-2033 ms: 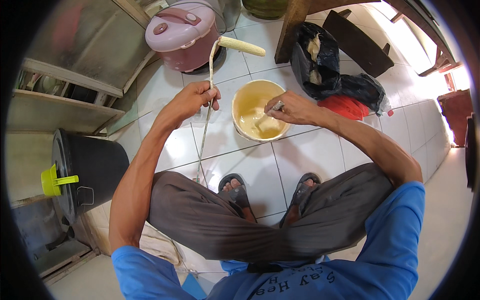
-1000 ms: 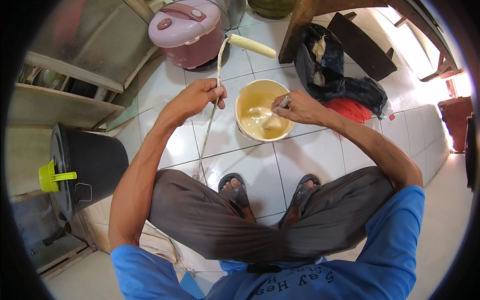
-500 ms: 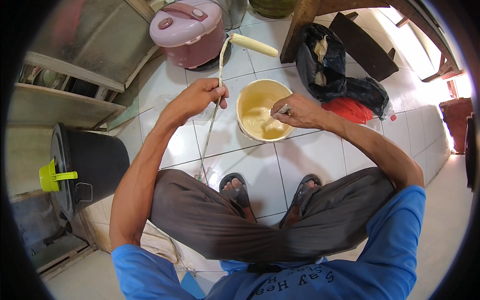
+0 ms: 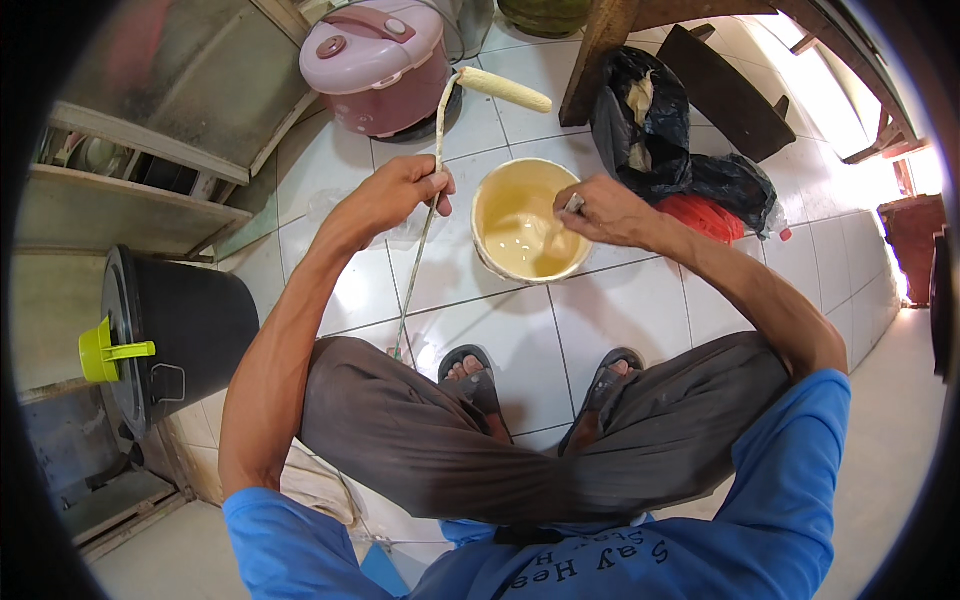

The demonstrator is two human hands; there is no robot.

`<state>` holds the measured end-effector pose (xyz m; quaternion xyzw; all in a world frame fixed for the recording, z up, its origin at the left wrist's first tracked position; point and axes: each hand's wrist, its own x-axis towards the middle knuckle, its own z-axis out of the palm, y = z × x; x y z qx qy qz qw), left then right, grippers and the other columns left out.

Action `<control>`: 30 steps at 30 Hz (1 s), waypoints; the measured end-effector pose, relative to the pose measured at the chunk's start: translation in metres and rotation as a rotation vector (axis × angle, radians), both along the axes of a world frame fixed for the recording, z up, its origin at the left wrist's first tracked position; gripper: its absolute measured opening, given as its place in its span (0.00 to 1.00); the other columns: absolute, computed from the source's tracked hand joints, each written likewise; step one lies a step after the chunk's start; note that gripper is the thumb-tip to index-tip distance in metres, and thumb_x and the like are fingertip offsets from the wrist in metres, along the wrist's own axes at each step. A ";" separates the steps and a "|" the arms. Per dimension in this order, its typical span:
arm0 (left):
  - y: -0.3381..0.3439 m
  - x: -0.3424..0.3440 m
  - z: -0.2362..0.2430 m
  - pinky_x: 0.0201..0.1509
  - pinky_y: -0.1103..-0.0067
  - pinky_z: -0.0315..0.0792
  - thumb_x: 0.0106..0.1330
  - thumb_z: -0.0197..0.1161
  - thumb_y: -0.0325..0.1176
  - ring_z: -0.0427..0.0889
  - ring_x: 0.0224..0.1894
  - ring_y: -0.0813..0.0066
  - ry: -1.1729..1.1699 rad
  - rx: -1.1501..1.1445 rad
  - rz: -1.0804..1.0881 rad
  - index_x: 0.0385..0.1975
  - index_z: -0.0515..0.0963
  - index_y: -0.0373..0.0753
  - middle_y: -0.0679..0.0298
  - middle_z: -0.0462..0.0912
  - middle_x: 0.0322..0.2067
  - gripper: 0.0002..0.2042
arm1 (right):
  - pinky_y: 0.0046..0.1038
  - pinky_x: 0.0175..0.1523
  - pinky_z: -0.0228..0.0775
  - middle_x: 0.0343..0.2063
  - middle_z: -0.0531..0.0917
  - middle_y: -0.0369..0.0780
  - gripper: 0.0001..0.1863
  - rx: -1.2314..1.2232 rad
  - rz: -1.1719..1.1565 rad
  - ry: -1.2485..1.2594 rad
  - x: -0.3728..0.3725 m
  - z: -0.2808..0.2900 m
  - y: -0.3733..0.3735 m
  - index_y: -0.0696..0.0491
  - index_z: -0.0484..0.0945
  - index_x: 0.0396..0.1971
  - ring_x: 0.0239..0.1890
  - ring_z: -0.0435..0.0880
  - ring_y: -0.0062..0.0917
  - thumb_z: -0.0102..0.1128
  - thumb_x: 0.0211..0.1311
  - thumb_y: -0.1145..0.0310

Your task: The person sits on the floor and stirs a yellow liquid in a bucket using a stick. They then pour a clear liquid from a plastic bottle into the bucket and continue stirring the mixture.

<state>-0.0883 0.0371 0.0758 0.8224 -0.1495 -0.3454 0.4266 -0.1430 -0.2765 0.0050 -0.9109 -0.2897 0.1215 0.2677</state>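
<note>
My left hand [image 4: 405, 195] is closed round the thin metal rod of a paint roller [image 4: 507, 90]. The cream roller sleeve points to the right, above the floor, and the rod slants down toward my left knee. To its right stands a bucket [image 4: 477, 228] with pale yellow paint [image 4: 520, 232] inside and smears on the rim. Over the bucket's right edge, my right hand [image 4: 612, 212] is closed round a stick [image 4: 574, 203]. Only the greyish top end of the stick shows; its lower part is hidden by the hand.
A pink rice cooker [image 4: 380, 75] stands beyond the roller. Black plastic bags [image 4: 660, 140] and a red bag [image 4: 703, 217] lie right of the bucket, near a dark wooden bench [image 4: 725, 90]. At left are a black bin [image 4: 190, 325] with a lime-green scoop [image 4: 115, 350] and a wooden cabinet [image 4: 150, 80].
My right hand, with the stick, has shifted slightly right and away from me over the bucket. The left hand and the roller have hardly moved.
</note>
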 end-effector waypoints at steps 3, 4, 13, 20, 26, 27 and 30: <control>-0.001 0.000 -0.001 0.57 0.73 0.65 0.76 0.51 0.39 0.76 0.41 0.78 0.003 0.008 0.000 0.39 0.78 0.39 0.67 0.83 0.30 0.12 | 0.43 0.43 0.75 0.26 0.83 0.53 0.15 0.002 -0.005 0.231 -0.012 0.013 0.018 0.59 0.83 0.39 0.33 0.83 0.48 0.57 0.64 0.61; -0.001 -0.001 0.000 0.57 0.73 0.65 0.76 0.51 0.39 0.76 0.41 0.78 0.008 0.013 0.004 0.39 0.78 0.39 0.67 0.83 0.30 0.12 | 0.42 0.43 0.75 0.27 0.83 0.53 0.16 0.041 -0.016 0.198 -0.010 0.011 0.018 0.59 0.83 0.39 0.33 0.83 0.48 0.58 0.64 0.61; -0.001 -0.002 0.003 0.59 0.72 0.64 0.76 0.51 0.39 0.76 0.42 0.78 -0.012 0.039 -0.004 0.39 0.78 0.40 0.68 0.84 0.31 0.12 | 0.39 0.45 0.77 0.35 0.86 0.52 0.14 0.113 -0.091 -0.083 0.000 -0.024 -0.004 0.59 0.84 0.43 0.34 0.86 0.44 0.58 0.66 0.66; 0.000 -0.003 0.002 0.59 0.71 0.64 0.76 0.51 0.39 0.77 0.41 0.77 0.002 -0.008 -0.025 0.38 0.78 0.39 0.67 0.84 0.31 0.12 | 0.38 0.47 0.76 0.36 0.86 0.51 0.14 0.150 0.051 0.273 -0.013 -0.001 0.021 0.58 0.84 0.42 0.36 0.85 0.42 0.59 0.64 0.64; 0.001 -0.002 0.002 0.57 0.72 0.65 0.76 0.51 0.40 0.77 0.40 0.77 -0.003 0.016 -0.014 0.38 0.78 0.39 0.67 0.83 0.31 0.12 | 0.32 0.45 0.80 0.41 0.86 0.49 0.13 0.112 -0.166 0.117 0.004 0.000 0.005 0.61 0.83 0.43 0.34 0.87 0.39 0.59 0.66 0.67; 0.001 -0.002 0.002 0.57 0.72 0.65 0.76 0.51 0.40 0.77 0.40 0.77 -0.007 0.014 -0.014 0.38 0.78 0.39 0.67 0.83 0.31 0.12 | 0.32 0.45 0.80 0.41 0.86 0.50 0.13 0.115 -0.193 0.086 0.006 -0.003 0.004 0.61 0.83 0.43 0.34 0.87 0.41 0.59 0.66 0.69; 0.000 -0.002 0.001 0.56 0.72 0.66 0.76 0.51 0.40 0.77 0.41 0.77 -0.003 0.017 -0.013 0.39 0.78 0.39 0.67 0.84 0.31 0.12 | 0.35 0.46 0.79 0.42 0.86 0.49 0.12 0.144 -0.124 0.029 0.001 -0.012 0.003 0.61 0.83 0.44 0.38 0.87 0.42 0.59 0.66 0.69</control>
